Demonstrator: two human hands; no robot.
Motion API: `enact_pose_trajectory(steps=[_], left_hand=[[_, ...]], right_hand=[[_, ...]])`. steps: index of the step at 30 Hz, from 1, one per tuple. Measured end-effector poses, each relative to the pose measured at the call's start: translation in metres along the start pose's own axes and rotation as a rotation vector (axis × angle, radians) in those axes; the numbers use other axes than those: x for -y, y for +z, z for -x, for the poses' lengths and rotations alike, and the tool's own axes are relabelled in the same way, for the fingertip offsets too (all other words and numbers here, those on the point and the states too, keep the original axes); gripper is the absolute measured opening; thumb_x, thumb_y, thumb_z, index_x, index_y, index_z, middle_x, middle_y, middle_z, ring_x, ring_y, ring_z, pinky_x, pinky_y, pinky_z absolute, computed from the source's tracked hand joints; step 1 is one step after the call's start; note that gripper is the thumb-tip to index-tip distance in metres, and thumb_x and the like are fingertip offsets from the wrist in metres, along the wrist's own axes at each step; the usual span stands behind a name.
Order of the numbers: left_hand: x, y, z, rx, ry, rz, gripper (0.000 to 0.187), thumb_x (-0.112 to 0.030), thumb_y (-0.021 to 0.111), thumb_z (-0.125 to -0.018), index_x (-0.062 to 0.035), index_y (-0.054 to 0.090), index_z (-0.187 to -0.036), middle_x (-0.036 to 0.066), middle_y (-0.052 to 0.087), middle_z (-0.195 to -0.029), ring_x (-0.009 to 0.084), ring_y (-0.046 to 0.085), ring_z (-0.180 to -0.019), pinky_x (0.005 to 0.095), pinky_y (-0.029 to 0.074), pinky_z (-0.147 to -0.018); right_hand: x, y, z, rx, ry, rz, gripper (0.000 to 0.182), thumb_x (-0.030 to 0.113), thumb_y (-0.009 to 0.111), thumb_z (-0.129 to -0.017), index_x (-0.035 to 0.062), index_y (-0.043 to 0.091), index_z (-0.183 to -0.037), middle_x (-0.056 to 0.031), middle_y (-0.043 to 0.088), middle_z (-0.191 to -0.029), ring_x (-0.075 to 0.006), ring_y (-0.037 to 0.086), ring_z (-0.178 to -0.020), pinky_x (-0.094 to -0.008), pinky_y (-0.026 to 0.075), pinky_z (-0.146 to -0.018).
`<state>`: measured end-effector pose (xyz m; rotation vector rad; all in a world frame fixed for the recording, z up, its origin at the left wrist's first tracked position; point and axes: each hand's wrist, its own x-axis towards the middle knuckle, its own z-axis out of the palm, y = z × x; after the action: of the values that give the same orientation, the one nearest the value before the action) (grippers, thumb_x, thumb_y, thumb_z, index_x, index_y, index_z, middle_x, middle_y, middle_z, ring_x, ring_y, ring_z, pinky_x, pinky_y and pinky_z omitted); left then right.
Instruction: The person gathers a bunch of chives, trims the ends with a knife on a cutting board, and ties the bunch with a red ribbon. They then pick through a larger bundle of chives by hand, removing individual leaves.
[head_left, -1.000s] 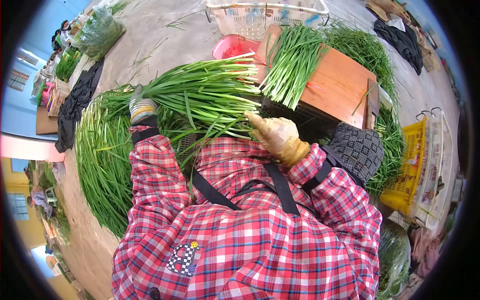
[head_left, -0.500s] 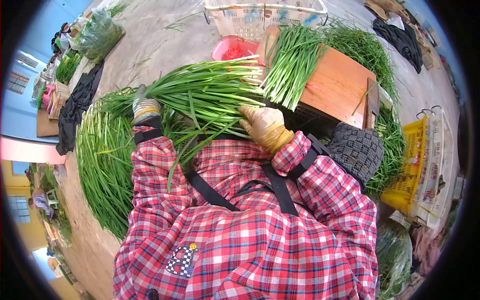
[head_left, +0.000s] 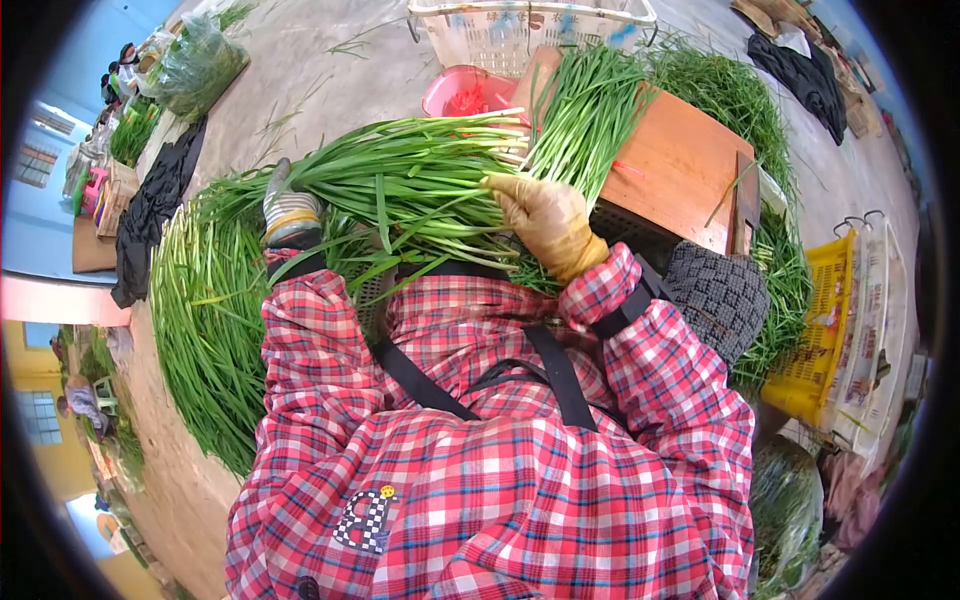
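Note:
A loose bunch of garlic chives (head_left: pixel 400 165) lies across in front of me, pale stalk ends to the right. My left hand (head_left: pixel 290 212), in a striped grey-and-white glove, is wrapped round its leafy left part. My right hand (head_left: pixel 548 222), in a yellowish glove, is closed, with thumb and fingertips pinching stalks near the pale ends. Just beyond my right hand, another bundle of chives (head_left: pixel 592 120) rests on a brown wooden board (head_left: pixel 670 165). Below and left of my left hand spreads a big heap of chives (head_left: pixel 205 340).
A pink basin (head_left: pixel 440 92) with red strips stands behind the board, before a white crate (head_left: pixel 480 45). More chives (head_left: pixel 725 95) lie to the board's right. A yellow basket (head_left: pixel 815 320) is at far right, a grey knitted cover (head_left: pixel 715 300) nearer me.
My right hand has moved right and slightly up along the stalk ends, its fingertips now higher on the bunch. My left hand stays nearly in place, still round the chives.

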<state>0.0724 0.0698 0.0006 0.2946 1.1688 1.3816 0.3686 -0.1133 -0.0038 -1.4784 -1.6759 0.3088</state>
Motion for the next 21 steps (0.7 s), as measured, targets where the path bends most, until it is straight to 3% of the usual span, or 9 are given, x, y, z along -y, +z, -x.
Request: enact_pose_trajectory(steps=[3, 5, 8, 10, 11, 13, 15, 19, 21], left_hand=[[0.006, -0.012, -0.018, 0.067, 0.201, -0.268, 0.031, -0.018, 0.045, -0.096, -0.0021, 0.054, -0.121, 0.014, 0.06, -0.119, 0.0267, 0.057, -0.105, 0.0358, 0.043, -0.096], [0.003, -0.018, -0.021, 0.083, 0.273, -0.35, 0.031, -0.022, 0.045, -0.097, -0.0024, 0.056, -0.119, 0.014, 0.06, -0.118, 0.0274, 0.056, -0.105, 0.0376, 0.043, -0.096], [-0.006, -0.018, -0.007, 0.122, 0.641, -1.143, 0.031, -0.017, 0.041, -0.098, -0.0032, 0.054, -0.122, 0.012, 0.061, -0.119, 0.0232, 0.055, -0.107, 0.0326, 0.041, -0.097], [-0.011, -0.022, -0.016, 0.129, 0.661, -1.138, 0.031, -0.018, 0.04, -0.098, -0.004, 0.054, -0.122, 0.012, 0.06, -0.119, 0.0229, 0.055, -0.108, 0.0324, 0.041, -0.097], [-0.013, -0.025, -0.022, 0.131, 0.651, -1.091, 0.032, -0.019, 0.04, -0.098, -0.0044, 0.054, -0.123, 0.011, 0.06, -0.12, 0.0227, 0.055, -0.108, 0.0323, 0.041, -0.098], [-0.015, -0.03, -0.031, 0.13, 0.621, -1.014, 0.032, -0.02, 0.04, -0.097, -0.0051, 0.053, -0.123, 0.011, 0.06, -0.12, 0.0224, 0.054, -0.109, 0.0321, 0.04, -0.098], [-0.016, -0.029, -0.037, 0.136, 0.598, -0.977, 0.033, -0.021, 0.04, -0.097, -0.0059, 0.053, -0.124, 0.011, 0.059, -0.121, 0.0221, 0.054, -0.11, 0.032, 0.039, -0.099], [-0.017, -0.024, -0.046, 0.144, 0.576, -0.982, 0.034, -0.023, 0.04, -0.097, -0.0074, 0.053, -0.125, 0.01, 0.058, -0.123, 0.0215, 0.053, -0.112, 0.0316, 0.038, -0.1], [-0.017, -0.022, -0.045, 0.137, 0.556, -0.962, 0.035, -0.024, 0.039, -0.097, -0.0082, 0.052, -0.125, 0.009, 0.058, -0.123, 0.0212, 0.053, -0.113, 0.0314, 0.038, -0.1]], right_hand=[[-0.009, 0.003, -0.004, -0.002, 0.052, -0.057, 0.021, 0.013, 0.06, -0.087, 0.0072, 0.068, -0.105, -0.012, 0.066, -0.075, -0.0193, 0.065, -0.065, -0.0309, 0.05, -0.062], [-0.008, 0.002, -0.003, 0.068, 0.222, -0.167, 0.026, 0.017, 0.063, -0.083, 0.0117, 0.067, -0.108, -0.0168, 0.066, -0.085, -0.0298, 0.066, -0.077, -0.0363, 0.052, -0.068], [-0.003, -0.003, 0.007, 0.011, 0.263, -0.356, 0.033, 0.009, 0.059, -0.084, 0.0097, 0.06, -0.117, -0.0124, 0.067, -0.078, -0.0223, 0.067, -0.072, -0.0328, 0.051, -0.067], [0.002, -0.006, 0.02, -0.152, 0.285, -0.53, 0.026, 0.003, 0.057, -0.085, 0.0066, 0.061, -0.111, -0.0063, 0.066, -0.073, -0.0141, 0.064, -0.07, -0.0292, 0.05, -0.065], [0.007, -0.021, 0.029, 0.018, 0.469, -0.427, 0.021, 0.004, 0.058, -0.084, 0.005, 0.063, -0.105, -0.0086, 0.067, -0.074, -0.0157, 0.065, -0.071, -0.0279, 0.051, -0.066], [-0.006, -0.01, 0.05, 0.1, 0.428, -0.268, 0.021, 0.005, 0.058, -0.083, 0.0046, 0.065, -0.103, -0.0104, 0.067, -0.073, -0.0198, 0.066, -0.068, -0.0283, 0.051, -0.064], [-0.026, 0.001, 0.058, 0.089, 0.17, -0.117, 0.032, 0.019, 0.063, -0.084, 0.0023, 0.063, -0.11, -0.0168, 0.066, -0.095, -0.0309, 0.063, -0.094, -0.0372, 0.048, -0.084], [-0.046, 0.022, 0.046, 0.154, 0.131, -0.076, 0.041, 0.023, 0.064, -0.085, -0.0044, 0.058, -0.115, -0.0168, 0.066, -0.102, -0.0293, 0.061, -0.098, -0.0359, 0.046, -0.089], [-0.036, 0.035, 0.036, 0.294, 0.585, -0.997, 0.04, 0.021, 0.066, -0.086, -0.0041, 0.058, -0.117, -0.0123, 0.066, -0.105, -0.0199, 0.063, -0.091, -0.0318, 0.049, -0.085]])
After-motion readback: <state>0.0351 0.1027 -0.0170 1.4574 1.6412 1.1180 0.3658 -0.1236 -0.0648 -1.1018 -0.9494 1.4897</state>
